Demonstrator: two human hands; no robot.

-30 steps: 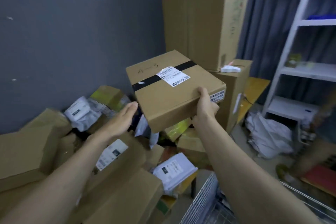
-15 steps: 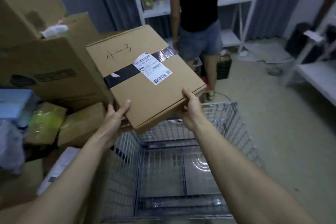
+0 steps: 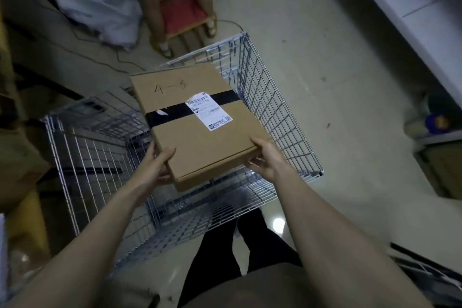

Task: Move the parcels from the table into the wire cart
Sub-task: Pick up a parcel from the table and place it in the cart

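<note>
A flat brown cardboard parcel [image 3: 197, 125] marked "4-3", with a black tape band and a white label, hangs level over the open top of the wire cart [image 3: 282, 117]. My left hand [image 3: 156, 166] grips its near left corner, thumb on top and fingers underneath. My right hand [image 3: 265, 157] grips the near right corner the same way. No other parcel shows inside the cart, though the box hides part of its floor.
Another person's legs [image 3: 160, 12] stand just beyond the cart's far end, by a red-cushioned stool [image 3: 183, 16] and a white bag [image 3: 100, 7]. Cardboard boxes [image 3: 17, 165] line the left side. A white shelf [image 3: 410, 15] runs along the right. Cables lie on the floor.
I have turned from the parcel pile towards the cart and now look straight down into it. The parcel has come down over the cart, and my left hand now grips it.
</note>
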